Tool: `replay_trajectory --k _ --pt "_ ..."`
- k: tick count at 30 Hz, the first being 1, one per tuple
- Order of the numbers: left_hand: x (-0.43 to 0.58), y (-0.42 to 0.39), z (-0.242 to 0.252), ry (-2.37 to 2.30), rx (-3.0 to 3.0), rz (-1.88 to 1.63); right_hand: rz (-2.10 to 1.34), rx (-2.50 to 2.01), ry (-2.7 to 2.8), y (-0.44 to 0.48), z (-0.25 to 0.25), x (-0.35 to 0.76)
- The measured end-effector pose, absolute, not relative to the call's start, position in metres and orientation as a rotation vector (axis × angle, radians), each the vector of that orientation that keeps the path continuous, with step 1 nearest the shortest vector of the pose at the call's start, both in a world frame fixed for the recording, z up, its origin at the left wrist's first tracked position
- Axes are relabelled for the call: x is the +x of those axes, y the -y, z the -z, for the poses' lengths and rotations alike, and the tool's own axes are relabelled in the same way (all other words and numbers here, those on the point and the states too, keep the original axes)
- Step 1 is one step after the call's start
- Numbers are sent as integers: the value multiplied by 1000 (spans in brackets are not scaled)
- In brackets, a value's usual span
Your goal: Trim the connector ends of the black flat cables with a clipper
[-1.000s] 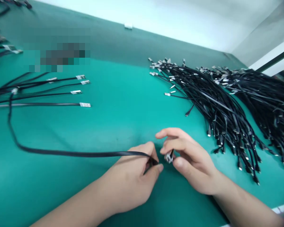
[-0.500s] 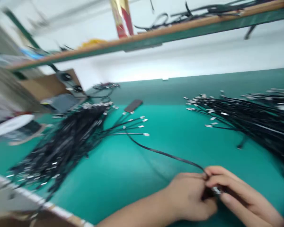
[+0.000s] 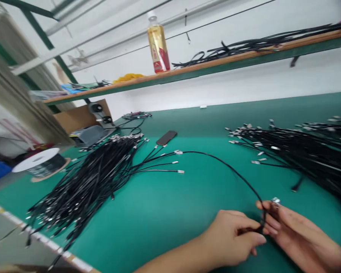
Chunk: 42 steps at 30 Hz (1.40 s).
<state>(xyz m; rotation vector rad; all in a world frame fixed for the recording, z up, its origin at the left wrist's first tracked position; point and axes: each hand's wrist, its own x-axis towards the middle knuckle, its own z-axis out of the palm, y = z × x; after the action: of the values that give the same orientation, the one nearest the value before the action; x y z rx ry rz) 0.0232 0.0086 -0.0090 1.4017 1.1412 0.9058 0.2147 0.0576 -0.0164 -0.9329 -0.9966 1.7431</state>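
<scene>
My left hand is closed, thumb and fingers pinching a black cable near the front of the green mat. From there the cable arcs up and back to the left, where its far end reaches the white-tipped cable ends. My right hand is close beside the left, its fingers closed around the same cable. A shiny metal connector sticks up above the right fingers. What lies inside the fingers is partly hidden.
A big pile of black cables lies left, another cable pile right. Behind are a dark phone-like slab and a grey machine. A wire spool stands far left. Above runs a shelf with a bottle.
The right hand has turned and opened somewhat, bringing the metal connector up above its fingers. The cable now arcs higher off the mat. The camera view has shifted and is sharper.
</scene>
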Motion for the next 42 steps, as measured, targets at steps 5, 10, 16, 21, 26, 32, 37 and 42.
replay_trajectory --k 5,10,16,21,26,32,37,42 --pt "24 -7 6 -1025 1183 -864 -1904 -905 1022 -45 -13 203" --pt "20 -14 -2 -1123 1039 -1027 -1835 -840 992 -54 -8 204" --pt "10 -23 0 -1197 952 -1140 -1952 -893 834 -57 -7 205" --pt "12 -23 8 -1204 900 -1152 -1995 -897 736 -59 -14 205" --pt "14 -21 4 -1211 865 -1137 -1875 -987 1027 -58 -16 208" --pt "16 -22 -4 -1199 837 -1147 -1610 -1135 1494 -52 -11 208" --pt "17 -23 -4 -1189 814 -1158 -1541 -1192 1608 -51 -7 203" --pt "15 -21 -4 -1173 835 -1144 -1499 -1208 1608 -51 -9 202"
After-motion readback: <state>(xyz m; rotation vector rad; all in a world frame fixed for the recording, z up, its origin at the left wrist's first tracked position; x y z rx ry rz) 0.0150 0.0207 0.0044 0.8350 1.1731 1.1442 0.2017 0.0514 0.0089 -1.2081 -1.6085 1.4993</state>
